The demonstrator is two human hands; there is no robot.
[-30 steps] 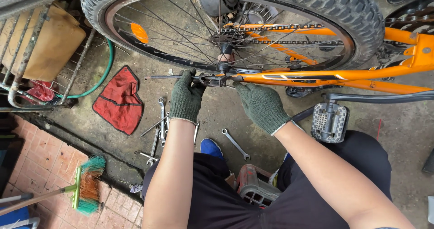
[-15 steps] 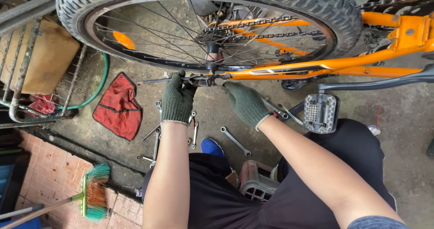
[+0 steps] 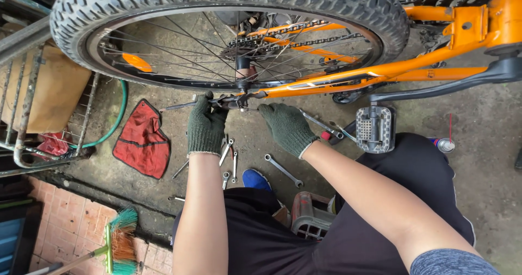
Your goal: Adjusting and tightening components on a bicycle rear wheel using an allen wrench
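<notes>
An orange bicycle frame point(image 3: 380, 71) carries a knobby rear wheel point(image 3: 228, 14) with a chain beside its hub. My left hand point(image 3: 205, 125), in a dark green glove, grips a slim metal tool point(image 3: 179, 106) that points left from the axle nut point(image 3: 239, 98). My right hand point(image 3: 286, 127), gloved the same, reaches its fingers to the right side of that axle; whether it grips anything there is hidden. Both hands sit just below the hub.
Several wrenches point(image 3: 283, 169) lie on the concrete floor between my arms. A red cloth point(image 3: 142, 140) lies to the left near a green hose point(image 3: 111, 128) and a metal rack point(image 3: 32, 106). A black pedal point(image 3: 372, 129), a spray can point(image 3: 443, 144), a broom point(image 3: 117, 242) and a small stool point(image 3: 310, 218) are nearby.
The view has dropped a little, so wheel and frame sit higher in frame. Both hands stay at the axle; the right hand has drawn slightly closer to it.
</notes>
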